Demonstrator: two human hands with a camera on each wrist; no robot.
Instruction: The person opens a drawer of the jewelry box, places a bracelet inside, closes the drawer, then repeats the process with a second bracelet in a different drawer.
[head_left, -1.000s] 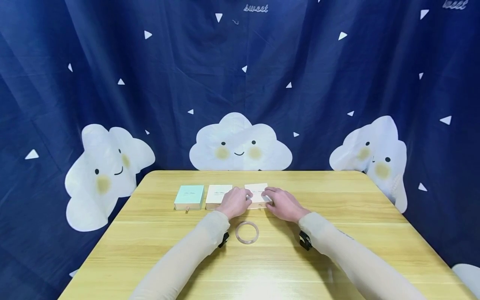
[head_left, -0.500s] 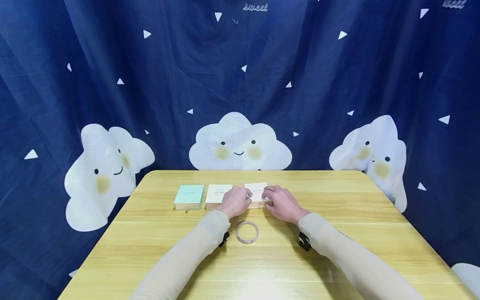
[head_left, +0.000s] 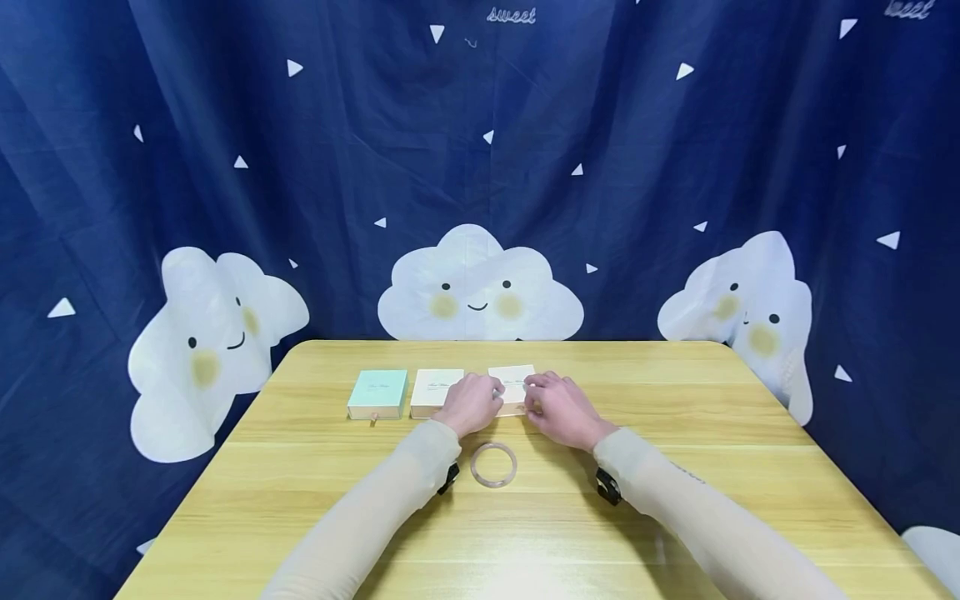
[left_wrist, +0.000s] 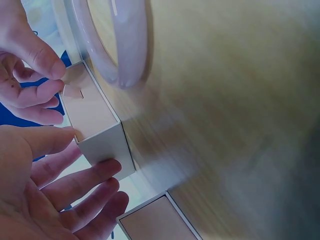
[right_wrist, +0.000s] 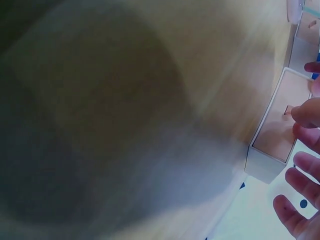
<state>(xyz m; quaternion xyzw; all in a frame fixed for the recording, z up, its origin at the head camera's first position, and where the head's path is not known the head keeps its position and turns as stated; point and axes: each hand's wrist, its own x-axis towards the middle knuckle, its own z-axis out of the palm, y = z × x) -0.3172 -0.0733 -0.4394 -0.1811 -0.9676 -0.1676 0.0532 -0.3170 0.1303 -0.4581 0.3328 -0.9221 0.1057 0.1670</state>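
In the head view, the right-hand box [head_left: 512,387] of a row of small drawer boxes lies flat between both hands. It has a white sleeve and a pale pink drawer front [left_wrist: 92,112] with a short ribbon pull tab [right_wrist: 288,110]. My left hand [head_left: 472,404] grips the box by its left side, thumb at the front edge and fingers along the sleeve. My right hand [head_left: 564,411] pinches the tab between thumb and index finger, its other fingers spread loosely. The drawer front sits within the sleeve. A pale pink bangle [head_left: 493,483] lies on the table in front of the box.
Left of the gripped box stand a second white box [head_left: 435,387], partly covered by my left hand, and a mint-green box [head_left: 378,392] with its own tab. They rest on a wooden table [head_left: 712,400]. A blue cloud-print curtain [head_left: 480,167] hangs behind.
My right hand's fingers have shifted slightly left, from the box's front right corner to the tab on its front. The left hand, the bangle and the other boxes have stayed put.
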